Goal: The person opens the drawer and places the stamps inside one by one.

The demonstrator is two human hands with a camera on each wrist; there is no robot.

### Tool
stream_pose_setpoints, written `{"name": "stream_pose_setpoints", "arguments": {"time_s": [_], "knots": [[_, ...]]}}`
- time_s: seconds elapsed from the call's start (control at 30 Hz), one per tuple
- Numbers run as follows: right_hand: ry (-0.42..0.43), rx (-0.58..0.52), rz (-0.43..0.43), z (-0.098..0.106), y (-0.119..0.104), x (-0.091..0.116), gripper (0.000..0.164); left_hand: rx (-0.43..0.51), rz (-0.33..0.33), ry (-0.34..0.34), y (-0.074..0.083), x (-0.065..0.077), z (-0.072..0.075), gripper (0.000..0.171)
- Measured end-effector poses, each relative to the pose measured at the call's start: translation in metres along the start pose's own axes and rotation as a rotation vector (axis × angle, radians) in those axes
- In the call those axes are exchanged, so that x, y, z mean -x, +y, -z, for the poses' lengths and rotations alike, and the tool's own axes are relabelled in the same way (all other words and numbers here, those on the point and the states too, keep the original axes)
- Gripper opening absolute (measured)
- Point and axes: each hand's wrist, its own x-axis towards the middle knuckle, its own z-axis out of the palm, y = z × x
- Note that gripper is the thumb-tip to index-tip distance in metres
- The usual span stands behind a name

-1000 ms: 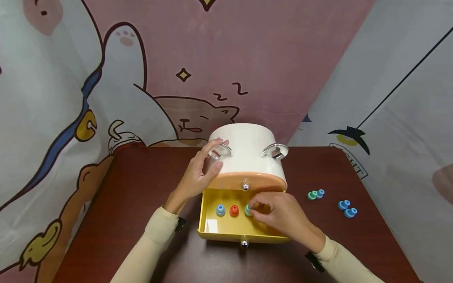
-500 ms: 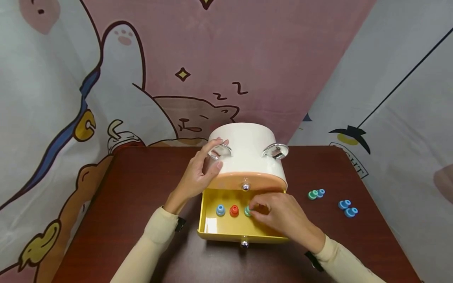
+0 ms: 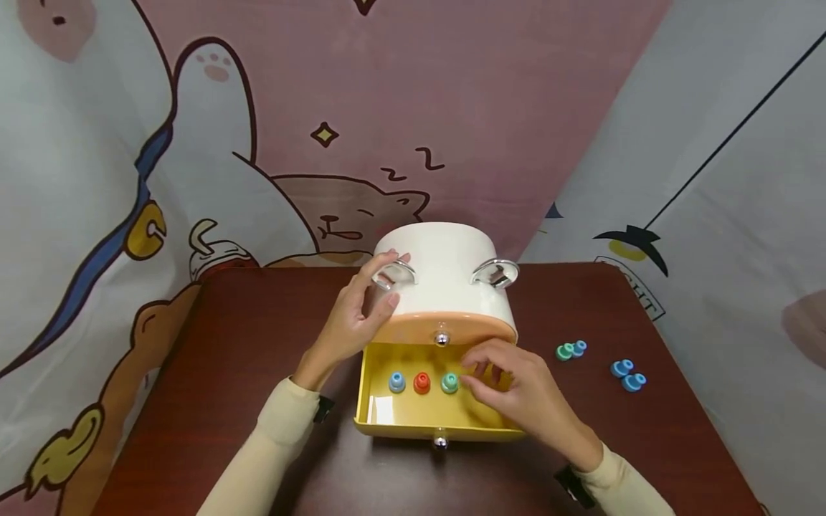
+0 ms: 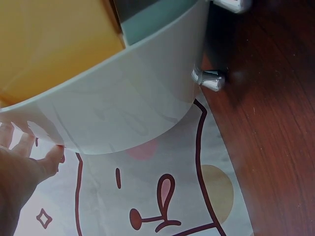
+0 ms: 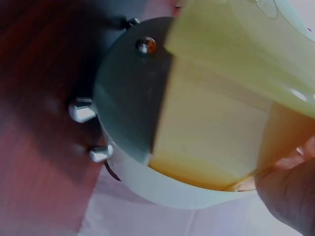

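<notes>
A small white rounded drawer cabinet (image 3: 445, 261) with silver ear-shaped loops stands on the table. Its yellow drawer (image 3: 400, 416) is pulled out, under an orange drawer front (image 3: 413, 327). My left hand (image 3: 348, 315) rests on the cabinet's left side, thumb and fingers spread around the left silver loop (image 3: 395, 275). Inside the yellow drawer stand a blue bell-shaped peg (image 3: 396, 382), a red one (image 3: 421, 383) and a green one (image 3: 449, 383) in a row. My right hand (image 3: 525, 383) hovers over the drawer's right part, thumb and forefinger apart beside the green peg, holding nothing visible.
To the right of the cabinet, a green peg (image 3: 564, 351) and a light blue peg (image 3: 579, 348) stand close together on the brown table (image 3: 258, 344). Farther right are two blue pegs (image 3: 622, 368). A printed cloth (image 3: 484, 129) hangs behind the table.
My right thumb and forefinger have let go of the green peg and moved slightly right of it. The peg stays upright in the drawer. My left hand keeps its place on the cabinet.
</notes>
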Motion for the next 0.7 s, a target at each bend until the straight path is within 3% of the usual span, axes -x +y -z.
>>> {"name": "stream_pose_setpoints", "arguments": {"time_s": [0.27,0.53,0.7], "knots": [[0.211,-0.105,-0.071,0.003,0.009,0.016,0.035,0.008,0.000,-0.007,-0.002,0.002,0.001,0.058],[0.319,-0.134,-0.097,0.008,0.013,0.026,0.038,0.021,0.000,0.001,-0.001,0.001,0.000,0.063],[0.380,-0.149,-0.192,0.011,0.019,0.034,0.031,0.010,0.002,-0.013,-0.002,0.002,0.001,0.061]]}}
